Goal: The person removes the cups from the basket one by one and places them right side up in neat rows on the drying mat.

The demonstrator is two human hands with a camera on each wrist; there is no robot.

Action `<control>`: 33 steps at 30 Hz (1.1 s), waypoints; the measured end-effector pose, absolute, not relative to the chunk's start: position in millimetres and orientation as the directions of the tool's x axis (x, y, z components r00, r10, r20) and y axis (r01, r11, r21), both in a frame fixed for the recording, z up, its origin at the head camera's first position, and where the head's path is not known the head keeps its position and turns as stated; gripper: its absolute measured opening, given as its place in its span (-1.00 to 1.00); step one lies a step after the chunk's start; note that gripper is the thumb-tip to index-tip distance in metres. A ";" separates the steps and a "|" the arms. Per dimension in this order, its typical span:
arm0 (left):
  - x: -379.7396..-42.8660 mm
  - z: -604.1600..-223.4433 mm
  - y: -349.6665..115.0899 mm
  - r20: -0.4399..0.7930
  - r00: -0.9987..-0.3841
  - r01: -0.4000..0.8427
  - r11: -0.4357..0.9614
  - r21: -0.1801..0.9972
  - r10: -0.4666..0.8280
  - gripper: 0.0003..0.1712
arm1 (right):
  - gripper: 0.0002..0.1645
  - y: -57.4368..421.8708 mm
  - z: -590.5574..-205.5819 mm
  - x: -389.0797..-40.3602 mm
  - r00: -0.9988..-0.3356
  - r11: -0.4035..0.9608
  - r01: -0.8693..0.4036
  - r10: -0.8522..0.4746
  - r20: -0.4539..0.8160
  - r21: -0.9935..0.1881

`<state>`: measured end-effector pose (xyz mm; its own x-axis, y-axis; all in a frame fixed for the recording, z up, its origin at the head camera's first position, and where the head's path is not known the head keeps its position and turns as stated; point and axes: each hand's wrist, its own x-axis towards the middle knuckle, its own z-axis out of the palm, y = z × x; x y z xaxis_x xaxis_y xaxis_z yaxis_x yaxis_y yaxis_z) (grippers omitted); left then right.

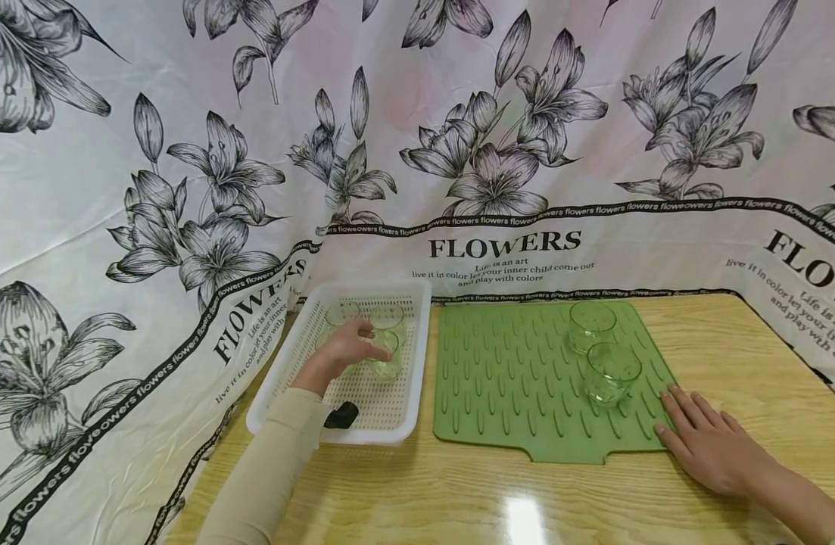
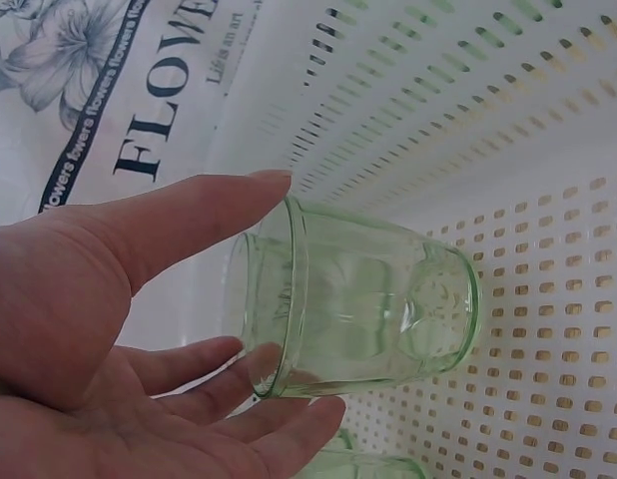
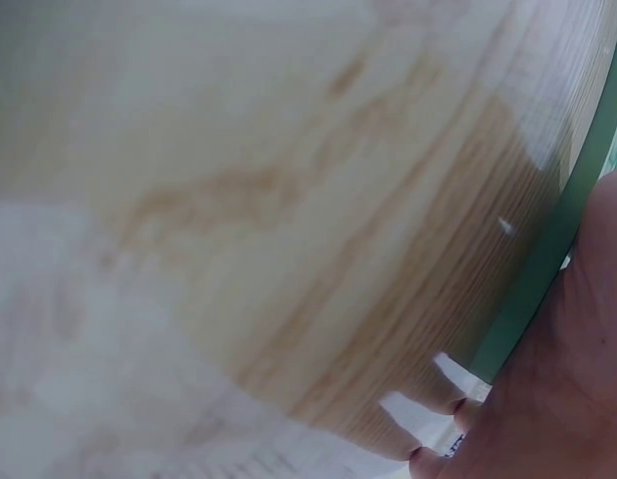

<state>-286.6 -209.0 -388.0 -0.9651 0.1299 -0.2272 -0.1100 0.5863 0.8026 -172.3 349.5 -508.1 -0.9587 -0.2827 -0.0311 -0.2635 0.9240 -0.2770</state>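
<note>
Mat (image 1: 499,424): we count two glasses (image 1: 612,375) placed
Basket (image 1: 383,437), left of mat: perhaps four left
Left hand (image 1: 349,350): gripping one glass (image 2: 368,299)
Right hand (image 1: 713,448): flat, mat's right edge

A table (image 1: 451,492) holds a basket (image 1: 383,412) below the fingers of the left hand (image 1: 345,350), a resting right hand (image 1: 713,446) and, beside its fingertips, a mat (image 1: 506,371).

White cloth (image 1: 362,45) behind, black flowers (image 1: 499,185) and lettering (image 1: 505,245). Wood table (image 1: 403,499), glare spot (image 1: 524,521) near side.
</note>
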 end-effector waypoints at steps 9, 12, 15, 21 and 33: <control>-286.3 -387.3 -207.8 -0.235 -0.963 -0.120 0.577 0.808 0.130 -0.01 | -0.13 349.9 -510.6 -172.2 -0.961 0.926 -0.255 -0.275 -0.034 -0.278; -286.0 -388.4 -208.3 -0.234 -0.963 -0.118 0.580 0.806 0.129 -0.01 | -0.13 349.2 -509.5 -171.7 -0.961 0.925 -0.255 -0.275 -0.036 -0.282; -285.4 -390.8 -208.8 -0.242 -0.961 -0.123 0.577 0.807 0.135 0.00 | -0.13 348.8 -508.8 -171.3 -0.961 0.925 -0.253 -0.275 -0.036 -0.285; -284.0 -395.6 -208.0 -0.263 -0.956 -0.143 0.577 0.804 0.129 0.01 | -0.13 348.2 -508.8 -170.5 -0.961 0.925 -0.252 -0.273 -0.039 -0.284; -284.8 -397.0 -204.0 -0.272 -0.955 -0.152 0.596 0.789 0.117 -0.02 | -0.13 348.2 -509.9 -169.9 -0.962 0.925 -0.250 -0.271 -0.036 -0.287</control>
